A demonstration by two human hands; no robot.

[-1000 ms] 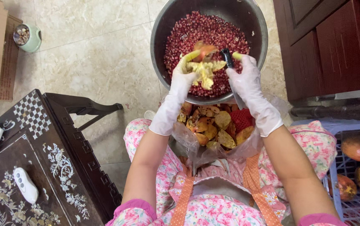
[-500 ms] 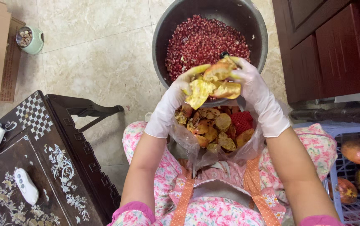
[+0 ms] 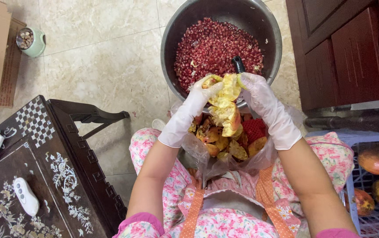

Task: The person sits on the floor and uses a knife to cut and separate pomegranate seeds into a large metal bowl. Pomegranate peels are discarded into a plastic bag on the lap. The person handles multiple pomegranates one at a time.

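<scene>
Both hands, the left hand (image 3: 194, 105) and right hand (image 3: 264, 99) (each in a thin white glove), grip a torn yellow pomegranate rind (image 3: 225, 103) between them, above the clear plastic bag of peels (image 3: 229, 145) and just beside the seed-filled round steel bowl (image 3: 171, 39).

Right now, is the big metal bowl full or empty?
Partly full: red pomegranate seeds cover the metal bowl's bottom, its walls bare above.

You have one head view, looking steeply down from close above your lap, the steel bowl (image 3: 221, 44) at the far edge
</scene>
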